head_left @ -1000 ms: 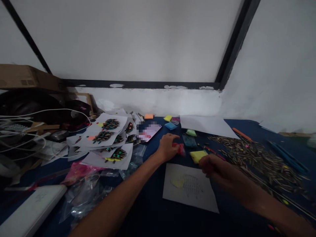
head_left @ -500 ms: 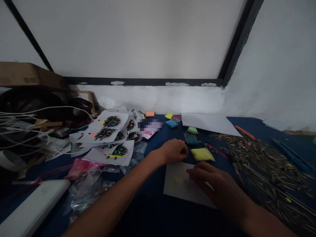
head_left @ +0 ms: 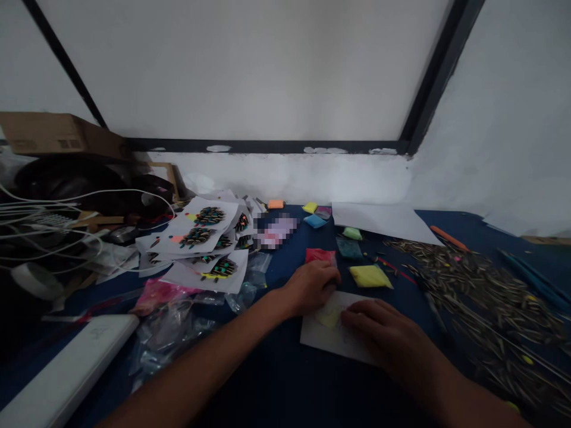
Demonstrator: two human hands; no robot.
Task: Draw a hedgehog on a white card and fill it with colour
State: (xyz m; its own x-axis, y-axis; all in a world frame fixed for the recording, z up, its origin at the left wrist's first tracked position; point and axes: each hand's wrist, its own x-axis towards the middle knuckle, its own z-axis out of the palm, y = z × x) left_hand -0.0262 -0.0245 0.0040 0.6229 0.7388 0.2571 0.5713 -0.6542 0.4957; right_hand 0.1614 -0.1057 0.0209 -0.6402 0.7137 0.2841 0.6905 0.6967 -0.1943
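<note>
On the blue tabletop lies a small sheet of white paper with a flat, pale yellow patch on it. My left hand is at the sheet's upper left edge, its fingers curled down and closed; whatever they may hold is hidden. Just behind its knuckles sits a red packet, partly covered by the hand. My right hand rests over the right side of the sheet, fingers extended near the yellow patch. A yellow clay packet lies beyond it.
Sheets with seed-covered hedgehog figures are piled at left. A heap of striped seeds spreads at right. Crumpled plastic bags, a white box-like device and cables lie left. Small coloured packets stand at the back.
My left hand has come down and nearer to the paper, uncovering the red packet. My right hand has stayed over the sheet, with its fingers closer together. The view has shifted slightly.
</note>
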